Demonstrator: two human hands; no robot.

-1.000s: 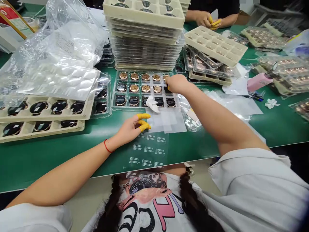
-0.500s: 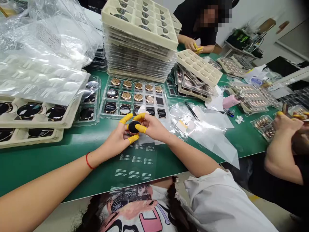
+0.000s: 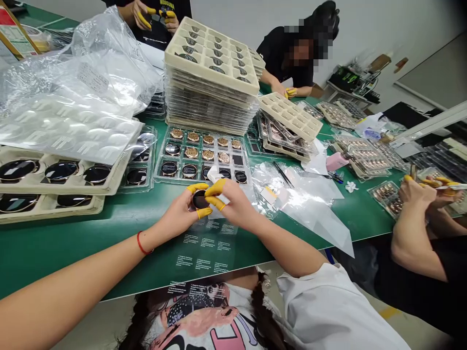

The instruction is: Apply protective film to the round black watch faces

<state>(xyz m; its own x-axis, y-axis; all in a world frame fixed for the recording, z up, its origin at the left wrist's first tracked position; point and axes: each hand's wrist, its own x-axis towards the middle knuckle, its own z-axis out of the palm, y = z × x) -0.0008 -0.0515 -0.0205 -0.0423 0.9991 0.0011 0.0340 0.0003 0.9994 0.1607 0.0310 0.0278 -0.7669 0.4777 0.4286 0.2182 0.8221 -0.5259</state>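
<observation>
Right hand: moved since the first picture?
Yes: right hand drawn back from over the clear blister tray to its near edge, beside the left hand holding a black disc.

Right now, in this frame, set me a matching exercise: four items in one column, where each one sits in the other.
Items:
1. Red string bracelet
2. Round black disc
3. Tall stack of beige trays
4. Pink plastic bottle

Places:
A. Right of the trays, on the green workbench
B. Held in the yellow-capped left hand
C. Around the left wrist
D. Behind the clear plastic tray

Pairs: 1-C, 2-B, 3-D, 4-A
</observation>
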